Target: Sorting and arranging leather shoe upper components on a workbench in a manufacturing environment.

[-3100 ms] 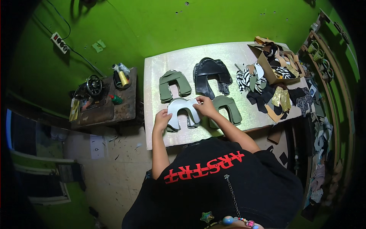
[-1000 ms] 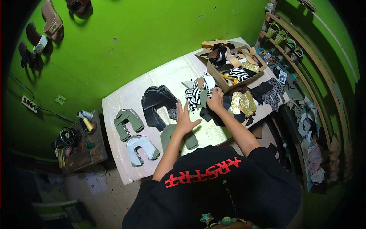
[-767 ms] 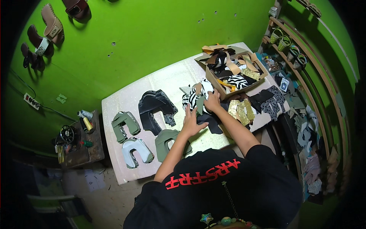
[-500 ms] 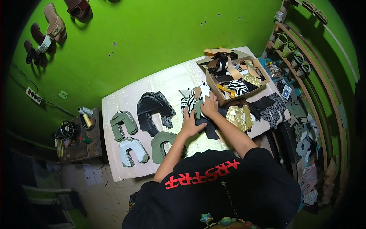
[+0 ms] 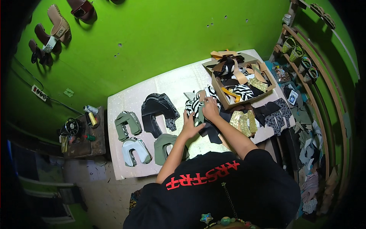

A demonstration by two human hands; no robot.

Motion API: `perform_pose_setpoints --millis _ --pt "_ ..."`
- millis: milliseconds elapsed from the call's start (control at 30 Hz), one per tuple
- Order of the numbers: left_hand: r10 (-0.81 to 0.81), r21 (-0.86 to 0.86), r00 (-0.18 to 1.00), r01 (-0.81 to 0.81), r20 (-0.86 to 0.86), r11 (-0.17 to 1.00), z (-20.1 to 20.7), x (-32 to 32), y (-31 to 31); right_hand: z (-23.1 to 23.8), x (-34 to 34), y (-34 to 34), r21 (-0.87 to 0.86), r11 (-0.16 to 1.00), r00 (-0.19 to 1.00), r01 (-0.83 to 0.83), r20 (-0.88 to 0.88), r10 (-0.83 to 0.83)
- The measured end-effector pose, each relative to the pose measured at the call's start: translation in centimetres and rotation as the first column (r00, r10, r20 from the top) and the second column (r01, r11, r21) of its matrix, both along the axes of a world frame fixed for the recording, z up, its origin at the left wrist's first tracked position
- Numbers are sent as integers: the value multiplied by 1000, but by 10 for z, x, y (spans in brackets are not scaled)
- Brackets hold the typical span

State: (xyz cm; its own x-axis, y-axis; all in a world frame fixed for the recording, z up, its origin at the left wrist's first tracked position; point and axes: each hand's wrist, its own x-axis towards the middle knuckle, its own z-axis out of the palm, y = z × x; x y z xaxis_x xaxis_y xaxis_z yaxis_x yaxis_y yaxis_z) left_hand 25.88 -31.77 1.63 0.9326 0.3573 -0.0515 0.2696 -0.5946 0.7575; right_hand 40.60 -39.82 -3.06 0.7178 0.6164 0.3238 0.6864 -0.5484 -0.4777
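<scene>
A loose pile of zebra-print pieces (image 5: 193, 105), with grey-green, tan and black ones among them, lies on the table in front of me. My left hand (image 5: 189, 125) rests at the pile's near left edge, thumb spread from the fingers. My right hand (image 5: 211, 110) is on the pile's right part, its fingers bent and close together; what they pinch, if anything, is hidden. Under and between my hands lie a grey-green piece (image 5: 200, 117) and dark pieces (image 5: 211, 133). Just right of the pile stands a cardboard box (image 5: 220, 91) full of mixed scraps.
Left on the pale table (image 5: 126, 99) lie stacks of curved pieces: black (image 5: 152, 108), green (image 5: 127, 124), light blue (image 5: 133, 150) and olive (image 5: 162, 147). Gold glitter pieces (image 5: 244, 124) and black patterned ones (image 5: 280, 118) lie right. A wooden rack (image 5: 312, 93) with sandals stands farther right.
The whole view has shifted slightly, so everything sits a little farther right. My right fingers have drawn in and bent more over the pile; my left hand stays at its edge.
</scene>
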Motion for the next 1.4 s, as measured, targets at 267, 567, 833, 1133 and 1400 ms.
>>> perform_pose_setpoints --millis 267,567,833,1133,1400 --pt "131 -135 989 -120 70 984 -4 -8 4 36 -20 -6 409 857 949 -315 130 286" --pt "389 -594 909 -231 151 770 12 -25 22 67 -71 4 654 741 898 -149 -225 379" --pt "570 -641 796 -332 204 692 27 -80 51 67 -119 32 605 791 783 -91 -447 432" --pt "744 -751 631 -378 219 542 16 -186 128 66 -199 109 526 803 638 -281 -522 566" --pt "747 -708 659 -484 91 514 22 -282 180 62 -268 166 446 848 629 -286 -580 518"
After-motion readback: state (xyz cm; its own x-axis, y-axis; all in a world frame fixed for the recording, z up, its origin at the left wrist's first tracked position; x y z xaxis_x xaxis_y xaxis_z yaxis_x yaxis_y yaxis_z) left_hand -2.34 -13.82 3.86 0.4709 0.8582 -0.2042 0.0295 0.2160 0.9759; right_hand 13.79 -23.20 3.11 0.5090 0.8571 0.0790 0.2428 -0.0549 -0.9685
